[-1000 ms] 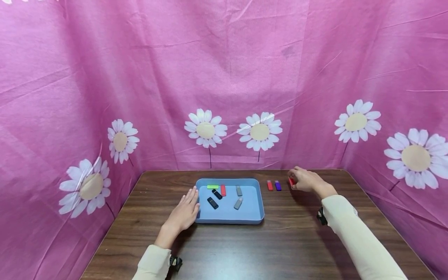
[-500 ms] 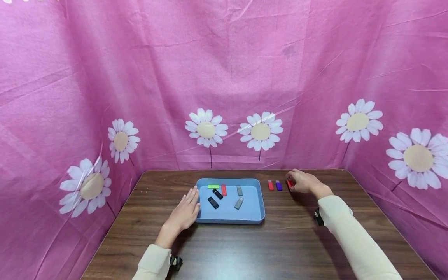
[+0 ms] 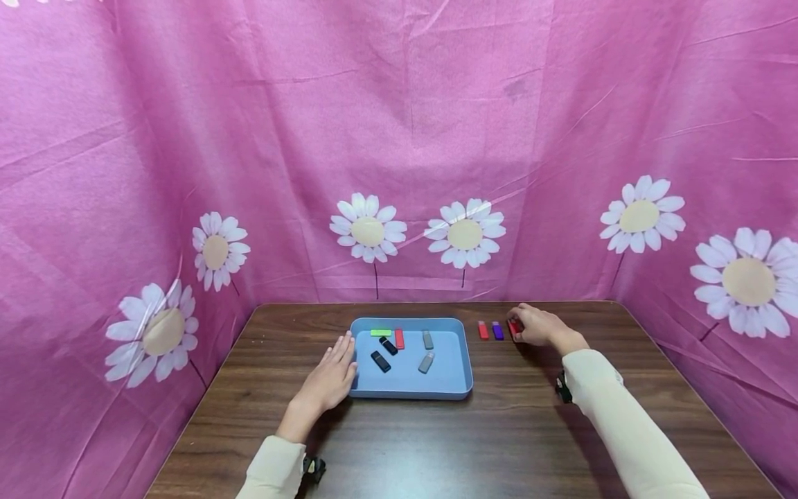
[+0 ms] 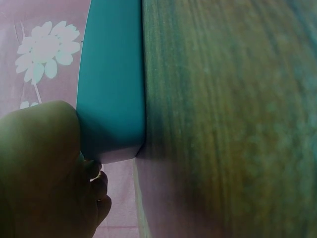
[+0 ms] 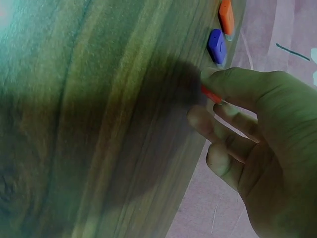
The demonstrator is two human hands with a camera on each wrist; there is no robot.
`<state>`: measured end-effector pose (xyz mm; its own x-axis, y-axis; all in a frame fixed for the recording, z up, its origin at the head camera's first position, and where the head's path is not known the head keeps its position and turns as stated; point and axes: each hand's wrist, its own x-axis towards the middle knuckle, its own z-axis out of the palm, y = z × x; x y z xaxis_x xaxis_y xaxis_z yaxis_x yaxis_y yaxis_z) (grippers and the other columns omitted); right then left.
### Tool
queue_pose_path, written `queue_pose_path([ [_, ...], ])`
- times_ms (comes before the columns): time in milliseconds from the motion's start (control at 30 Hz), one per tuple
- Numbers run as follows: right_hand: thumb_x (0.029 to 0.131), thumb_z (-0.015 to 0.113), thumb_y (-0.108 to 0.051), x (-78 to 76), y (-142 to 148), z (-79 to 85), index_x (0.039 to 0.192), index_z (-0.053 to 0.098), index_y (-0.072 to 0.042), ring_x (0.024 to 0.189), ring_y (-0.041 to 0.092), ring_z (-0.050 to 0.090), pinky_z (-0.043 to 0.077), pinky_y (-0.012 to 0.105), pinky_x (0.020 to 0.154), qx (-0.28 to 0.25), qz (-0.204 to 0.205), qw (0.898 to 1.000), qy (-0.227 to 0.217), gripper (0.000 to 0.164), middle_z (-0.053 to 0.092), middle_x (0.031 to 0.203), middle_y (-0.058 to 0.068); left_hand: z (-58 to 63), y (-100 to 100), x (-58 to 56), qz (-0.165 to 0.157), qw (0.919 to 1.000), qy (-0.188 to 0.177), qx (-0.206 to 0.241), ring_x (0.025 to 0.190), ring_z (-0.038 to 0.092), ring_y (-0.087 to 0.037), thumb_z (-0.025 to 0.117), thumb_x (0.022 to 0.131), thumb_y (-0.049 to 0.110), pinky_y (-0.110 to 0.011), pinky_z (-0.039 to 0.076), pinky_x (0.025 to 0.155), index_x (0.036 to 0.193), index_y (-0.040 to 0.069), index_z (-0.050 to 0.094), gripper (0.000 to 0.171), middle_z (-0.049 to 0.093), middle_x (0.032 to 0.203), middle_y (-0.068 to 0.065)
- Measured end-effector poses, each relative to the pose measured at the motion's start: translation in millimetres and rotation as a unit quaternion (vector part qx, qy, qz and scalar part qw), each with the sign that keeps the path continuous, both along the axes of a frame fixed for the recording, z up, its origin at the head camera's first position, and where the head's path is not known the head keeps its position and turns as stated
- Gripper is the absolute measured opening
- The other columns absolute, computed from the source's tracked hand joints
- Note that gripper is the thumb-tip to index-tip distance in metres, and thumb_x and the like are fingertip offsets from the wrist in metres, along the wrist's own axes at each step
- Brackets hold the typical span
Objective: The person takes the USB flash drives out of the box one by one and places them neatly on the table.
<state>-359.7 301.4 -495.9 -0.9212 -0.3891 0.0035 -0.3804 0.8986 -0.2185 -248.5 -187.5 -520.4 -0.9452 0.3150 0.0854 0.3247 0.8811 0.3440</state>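
Note:
My right hand (image 3: 539,326) pinches a red USB stick (image 5: 212,94) between thumb and fingers, low at the table's far right part. Just left of it lie a purple USB stick (image 3: 497,330) and another red USB stick (image 3: 483,330), side by side in a row. My left hand (image 3: 328,374) rests with straight fingers against the left wall of a blue tray (image 3: 449,384). Inside the tray are a green stick (image 3: 381,333), a red one, two black USB sticks (image 3: 380,361) and two grey USB sticks (image 3: 426,362). The left wrist view shows the tray's outer wall (image 4: 111,74).
The brown wooden table (image 3: 405,443) reaches back to a pink curtain (image 3: 411,138) printed with daisies, which also closes off both sides. The tray's raised rim stands between my two hands.
My right hand has shifted slightly left with the red USB stick, bringing it closer to the purple one. The left hand stays at the tray's side.

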Motion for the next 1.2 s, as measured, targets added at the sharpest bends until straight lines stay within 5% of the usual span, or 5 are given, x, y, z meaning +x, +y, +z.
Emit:
queue_pose_path([
  [467,0.091,0.080,-0.017,-1.4,0.5,-9.7,0.132,0.067,0.001,0.122,0.044,0.066,0.054,0.064,0.105,0.009,-0.003,1.000,-0.009,0.046,0.065,0.133,0.023,0.5,1.3,-0.9,-0.007,0.9999,0.006,0.007,0.162,0.026,-0.044,0.043,0.114,0.019,-0.060,0.025,0.133,0.162,-0.010,0.032,0.057,0.024,0.174,-0.025],
  [1200,0.093,0.079,-0.018,1.7,2.3,-11.3,0.134,0.066,0.003,0.120,0.043,0.066,0.055,0.063,0.102,-0.003,-0.008,1.000,-0.007,0.048,0.063,0.135,0.025,-2.3,1.4,-0.5,0.000,1.0000,0.001,0.004,0.163,0.025,-0.042,0.042,0.115,0.020,-0.058,0.025,0.133,0.163,-0.009,0.032,0.058,0.024,0.175,-0.024],
])
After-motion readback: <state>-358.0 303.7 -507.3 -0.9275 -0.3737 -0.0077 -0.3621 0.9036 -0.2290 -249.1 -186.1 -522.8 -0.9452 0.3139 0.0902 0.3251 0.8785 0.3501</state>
